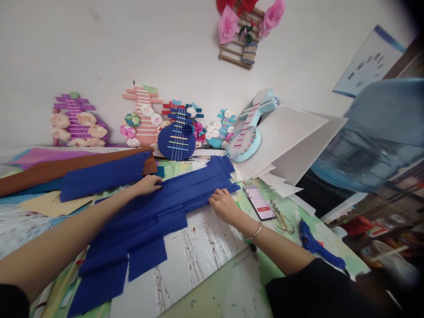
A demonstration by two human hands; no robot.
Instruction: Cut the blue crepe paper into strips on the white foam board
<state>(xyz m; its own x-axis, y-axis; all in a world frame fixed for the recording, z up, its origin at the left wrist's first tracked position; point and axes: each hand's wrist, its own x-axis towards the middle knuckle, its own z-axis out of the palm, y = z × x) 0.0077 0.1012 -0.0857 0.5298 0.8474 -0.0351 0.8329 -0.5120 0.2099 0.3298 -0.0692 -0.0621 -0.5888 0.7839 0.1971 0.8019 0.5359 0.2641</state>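
- Currently, left fingers (156, 179) touch the far edge of the blue sheets (179, 190); right fingers (217, 194) bent at the near edge, toward their right end. Pinch or loose contact: cannot tell, either hand.
- Sheets' long axis: slanting from near-left to far-right, passing between both hands; right nearer the far-right end.
- Below them: white board (198, 247) on desk (212, 304).
- Left of left fingers: separate blue piece (102, 176).
- Right of right fingers: phone (260, 204), scissors (282, 222), then glue gun (316, 247).

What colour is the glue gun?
The glue gun is blue, best seen in the head view.
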